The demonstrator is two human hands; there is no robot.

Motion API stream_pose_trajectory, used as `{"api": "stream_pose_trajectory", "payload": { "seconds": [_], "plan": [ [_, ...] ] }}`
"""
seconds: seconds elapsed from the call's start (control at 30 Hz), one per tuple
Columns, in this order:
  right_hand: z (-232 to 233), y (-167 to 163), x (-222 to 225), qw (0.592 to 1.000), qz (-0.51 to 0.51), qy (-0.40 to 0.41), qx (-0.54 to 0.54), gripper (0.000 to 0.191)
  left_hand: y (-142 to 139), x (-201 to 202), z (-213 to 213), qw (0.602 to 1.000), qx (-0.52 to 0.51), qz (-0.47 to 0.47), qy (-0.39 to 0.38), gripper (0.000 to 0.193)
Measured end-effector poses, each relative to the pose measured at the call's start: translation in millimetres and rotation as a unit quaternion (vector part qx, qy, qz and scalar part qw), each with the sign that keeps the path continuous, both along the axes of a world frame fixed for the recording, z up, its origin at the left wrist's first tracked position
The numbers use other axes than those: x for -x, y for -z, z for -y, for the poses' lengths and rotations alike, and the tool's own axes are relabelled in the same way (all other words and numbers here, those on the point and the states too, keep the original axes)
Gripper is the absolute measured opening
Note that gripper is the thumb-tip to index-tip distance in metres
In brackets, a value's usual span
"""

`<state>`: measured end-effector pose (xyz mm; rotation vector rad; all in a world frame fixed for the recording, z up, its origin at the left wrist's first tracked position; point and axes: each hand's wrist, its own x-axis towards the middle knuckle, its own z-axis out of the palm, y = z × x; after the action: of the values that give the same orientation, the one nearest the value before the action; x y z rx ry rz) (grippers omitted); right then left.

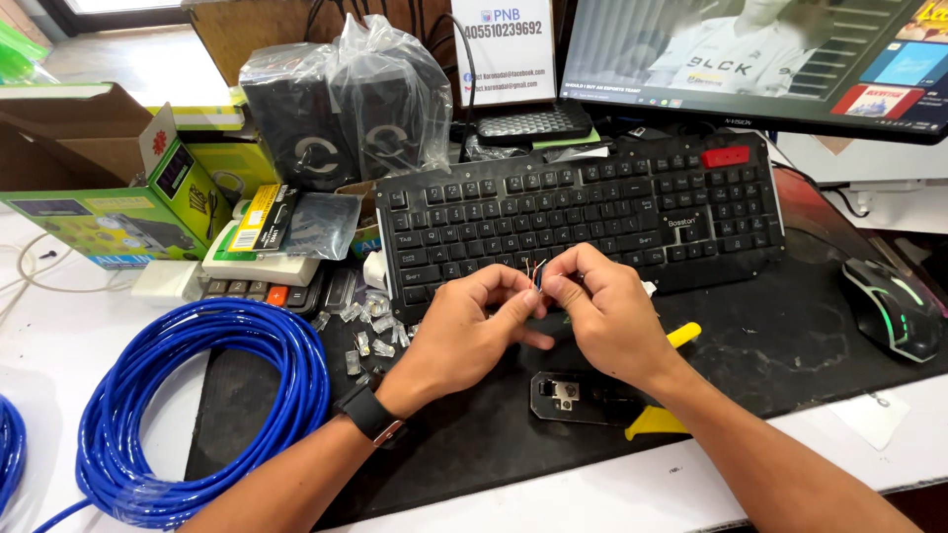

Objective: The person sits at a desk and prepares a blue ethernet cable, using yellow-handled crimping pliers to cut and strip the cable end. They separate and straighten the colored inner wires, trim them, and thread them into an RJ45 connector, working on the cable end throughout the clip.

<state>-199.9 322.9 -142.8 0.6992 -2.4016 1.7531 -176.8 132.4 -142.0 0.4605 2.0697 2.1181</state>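
Both hands pinch the thin coloured wires above the keyboard's front edge: left hand and right hand fingers closed tight. Light, springy strands, likely best gripped near their tips.

Crimping tool partly under right wrist

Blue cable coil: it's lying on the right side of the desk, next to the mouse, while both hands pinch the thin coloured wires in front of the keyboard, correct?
Not quite. The head view shows the blue cable coil on the left, far from the mouse; the rest holds.
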Motion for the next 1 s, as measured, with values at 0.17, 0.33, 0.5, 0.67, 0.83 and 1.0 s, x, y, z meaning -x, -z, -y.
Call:
{"api": "stream_pose_trajectory", "payload": {
  "seconds": [0.17, 0.33, 0.5, 0.67, 0.83, 1.0],
  "plan": [
    [-1.2, 0.6, 0.7, 1.000, 0.003, -0.001, 0.013, 0.008, -3.4, -2.3, 1.4, 1.000, 0.021, -0.002, -0.006, 0.019],
    [-0.9, 1.4, -0.5, 0.999, 0.008, -0.022, 0.037, 0.009, 0.7, 1.5, 0.6, 0.998, -0.030, 0.051, -0.006, 0.018],
    [-2.0, -0.8, 2.1, 0.992, 0.068, -0.052, 0.089, 0.012, 4.1, 6.3, 4.4, 0.990, -0.064, 0.122, -0.010, 0.018],
    [-9.8, -7.1, 8.5, 0.992, 0.119, -0.025, -0.018, 0.017, 3.4, 8.2, 8.4, 0.986, -0.080, 0.147, -0.016, 0.017],
    [-13.1, -9.2, 7.3, 0.990, 0.129, -0.036, -0.053, 0.019, 1.8, 7.2, 7.4, 0.986, -0.074, 0.150, -0.019, 0.017],
    [-7.2, -11.1, 4.3, 0.994, 0.065, 0.012, -0.086, 0.018, 1.2, 8.6, 8.1, 0.986, -0.072, 0.145, -0.034, 0.017]
  ]
}}
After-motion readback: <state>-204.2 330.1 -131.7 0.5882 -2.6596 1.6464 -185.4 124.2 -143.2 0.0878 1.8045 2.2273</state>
